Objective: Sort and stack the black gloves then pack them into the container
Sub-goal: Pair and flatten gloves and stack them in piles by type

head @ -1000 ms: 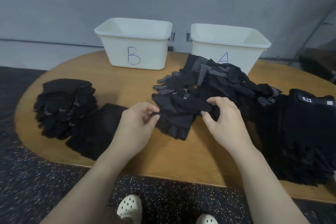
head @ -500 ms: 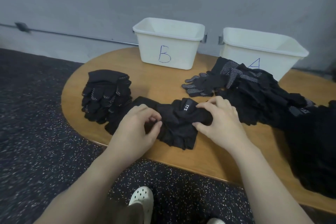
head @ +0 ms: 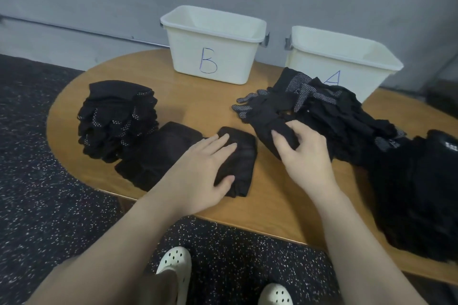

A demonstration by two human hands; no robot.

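My left hand [head: 205, 168] lies flat with straight fingers on a fingerless black glove [head: 241, 156] near the table's front edge. My right hand [head: 304, 153] grips the cuff of a dotted black glove [head: 262, 111] at the edge of the loose glove pile [head: 342, 119]. At the left stands a stack of dotted gloves [head: 116, 116], and beside it a stack of fingerless gloves [head: 158, 151]. White container B [head: 213, 44] and white container A [head: 347, 62] stand at the back; what they hold is hidden from this angle.
A large heap of black gloves [head: 421, 186] covers the right side of the oval wooden table [head: 272, 195]. A grey wall runs behind the containers. Speckled dark floor and my white shoes [head: 173, 265] show below the table's front edge.
My left hand flattened the fingerless glove down on the table beside the left stacks. My right hand let go of it and took hold of a dotted glove from the pile.
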